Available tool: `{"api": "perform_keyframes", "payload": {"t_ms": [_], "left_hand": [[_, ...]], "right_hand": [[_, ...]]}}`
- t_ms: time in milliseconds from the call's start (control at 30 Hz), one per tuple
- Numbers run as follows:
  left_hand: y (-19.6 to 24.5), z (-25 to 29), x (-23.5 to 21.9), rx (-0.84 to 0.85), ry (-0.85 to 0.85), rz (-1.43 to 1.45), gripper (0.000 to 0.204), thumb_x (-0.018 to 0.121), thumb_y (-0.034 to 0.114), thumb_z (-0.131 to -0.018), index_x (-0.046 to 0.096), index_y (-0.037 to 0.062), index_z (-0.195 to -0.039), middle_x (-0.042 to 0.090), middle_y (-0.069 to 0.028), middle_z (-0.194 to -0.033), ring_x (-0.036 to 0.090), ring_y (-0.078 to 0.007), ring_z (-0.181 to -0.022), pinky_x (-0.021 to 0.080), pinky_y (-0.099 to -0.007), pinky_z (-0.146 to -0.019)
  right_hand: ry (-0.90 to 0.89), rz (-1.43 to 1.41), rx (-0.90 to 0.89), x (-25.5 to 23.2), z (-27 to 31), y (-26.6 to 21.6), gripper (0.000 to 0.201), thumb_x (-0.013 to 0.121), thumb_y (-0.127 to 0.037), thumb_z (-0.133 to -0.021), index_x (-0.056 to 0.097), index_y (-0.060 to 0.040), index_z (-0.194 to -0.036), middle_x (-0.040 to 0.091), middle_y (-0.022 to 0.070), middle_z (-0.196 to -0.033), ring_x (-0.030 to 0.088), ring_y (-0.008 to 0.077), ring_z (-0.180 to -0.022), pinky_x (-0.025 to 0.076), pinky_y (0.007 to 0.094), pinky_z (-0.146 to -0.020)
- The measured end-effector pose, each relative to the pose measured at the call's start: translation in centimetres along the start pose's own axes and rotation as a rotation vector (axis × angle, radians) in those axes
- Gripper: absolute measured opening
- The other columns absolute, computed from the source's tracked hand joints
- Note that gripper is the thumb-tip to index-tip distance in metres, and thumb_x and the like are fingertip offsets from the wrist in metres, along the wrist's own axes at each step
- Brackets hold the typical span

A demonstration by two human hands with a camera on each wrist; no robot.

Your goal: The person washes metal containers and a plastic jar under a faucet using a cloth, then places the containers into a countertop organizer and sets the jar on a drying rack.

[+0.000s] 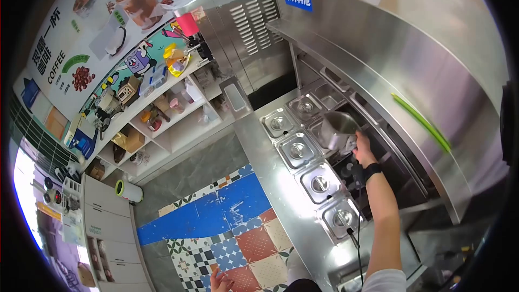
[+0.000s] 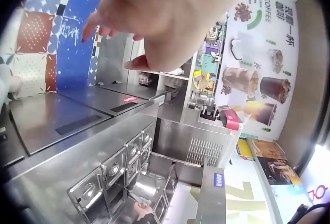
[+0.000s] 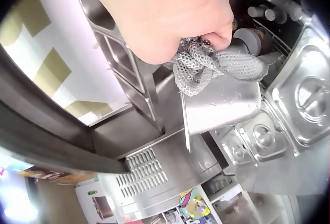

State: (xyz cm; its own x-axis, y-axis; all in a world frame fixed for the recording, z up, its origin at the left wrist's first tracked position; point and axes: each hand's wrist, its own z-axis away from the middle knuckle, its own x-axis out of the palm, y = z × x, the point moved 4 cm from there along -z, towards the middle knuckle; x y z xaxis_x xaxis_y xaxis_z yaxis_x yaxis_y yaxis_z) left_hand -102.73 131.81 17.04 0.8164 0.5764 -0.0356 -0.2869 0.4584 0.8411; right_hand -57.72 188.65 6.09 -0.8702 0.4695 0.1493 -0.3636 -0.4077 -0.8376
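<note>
My right hand (image 1: pixel 363 150) grips a crumpled grey mesh cloth (image 3: pixel 198 66) together with the edge of a steel food pan (image 1: pixel 339 128). In the right wrist view the pan (image 3: pixel 221 105) lies tilted on its side below the cloth, with water drops on its metal. It is over the opening in the counter, beside the lidded steel pans (image 1: pixel 297 151). My left hand (image 1: pixel 220 282) hangs low over the tiled floor, away from the counter. In the left wrist view the left hand (image 2: pixel 160 20) has loosely bent fingers with nothing in them.
A steel shelf (image 1: pixel 373 70) with a green strip overhangs the opening on the right. A black cable (image 1: pixel 358 254) runs over the front lidded pan. Beyond the steel counter (image 1: pixel 259 167) stand a loaded white shelf unit (image 1: pixel 173 130) and a white bin (image 1: pixel 130 191).
</note>
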Motion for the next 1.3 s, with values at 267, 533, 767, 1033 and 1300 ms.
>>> {"api": "perform_keyframes", "payload": {"t_ms": [267, 533, 767, 1033, 1300], "left_hand": [[4.9, -7.0, 7.1, -0.095, 0.010, -0.064, 0.053, 0.050, 0.025, -0.091, 0.025, 0.0163, -0.137, 0.036, -0.0077, -0.132, 0.044, -0.0214, -0.112, 0.043, -0.0363, -0.091], [6.3, -11.9, 10.3, -0.108, -0.059, -0.173, 0.058, 0.050, 0.019, -0.090, 0.020, 0.0104, -0.139, 0.034, -0.0138, -0.133, 0.044, -0.0260, -0.114, 0.041, -0.0388, -0.094], [7.1, -13.4, 11.5, -0.164, -0.046, -0.190, 0.059, 0.050, 0.011, -0.087, 0.021, 0.0076, -0.138, 0.035, -0.0159, -0.133, 0.047, -0.0266, -0.110, 0.043, -0.0378, -0.091], [7.0, -13.4, 11.1, -0.186, -0.067, -0.163, 0.058, 0.049, 0.009, -0.087, 0.023, 0.0073, -0.138, 0.038, -0.0148, -0.131, 0.048, -0.0243, -0.108, 0.044, -0.0362, -0.089], [8.7, -12.2, 12.4, -0.232, -0.062, -0.101, 0.057, 0.048, 0.007, -0.087, 0.022, 0.0066, -0.138, 0.037, -0.0157, -0.133, 0.049, -0.0234, -0.107, 0.042, -0.0345, -0.090]], "right_hand": [[0.095, -0.246, -0.281, 3.7, -13.8, 0.2, 0.033, 0.053, -0.027, -0.084, 0.054, -0.0054, -0.109, 0.056, 0.0042, -0.105, 0.054, 0.0178, -0.092, 0.045, 0.0320, -0.078], [0.083, 0.493, -0.754, -8.0, -27.7, 11.6, 0.039, 0.051, -0.034, -0.088, 0.048, -0.0100, -0.119, 0.052, 0.0040, -0.116, 0.050, 0.0210, -0.106, 0.042, 0.0366, -0.088], [0.046, -0.486, -0.085, -3.4, -17.4, 4.5, 0.043, 0.047, -0.040, -0.089, 0.044, -0.0134, -0.123, 0.047, 0.0014, -0.122, 0.044, 0.0193, -0.113, 0.037, 0.0384, -0.093], [0.267, -0.302, -0.284, -7.1, -21.2, 5.8, 0.044, 0.057, -0.027, -0.084, 0.045, -0.0090, -0.123, 0.047, 0.0034, -0.122, 0.046, 0.0184, -0.110, 0.039, 0.0338, -0.091], [0.001, -0.395, -0.122, -3.3, -10.8, 3.2, 0.019, 0.061, -0.013, -0.080, 0.060, -0.0063, -0.098, 0.060, 0.0032, -0.092, 0.058, 0.0166, -0.085, 0.046, 0.0299, -0.076]]}}
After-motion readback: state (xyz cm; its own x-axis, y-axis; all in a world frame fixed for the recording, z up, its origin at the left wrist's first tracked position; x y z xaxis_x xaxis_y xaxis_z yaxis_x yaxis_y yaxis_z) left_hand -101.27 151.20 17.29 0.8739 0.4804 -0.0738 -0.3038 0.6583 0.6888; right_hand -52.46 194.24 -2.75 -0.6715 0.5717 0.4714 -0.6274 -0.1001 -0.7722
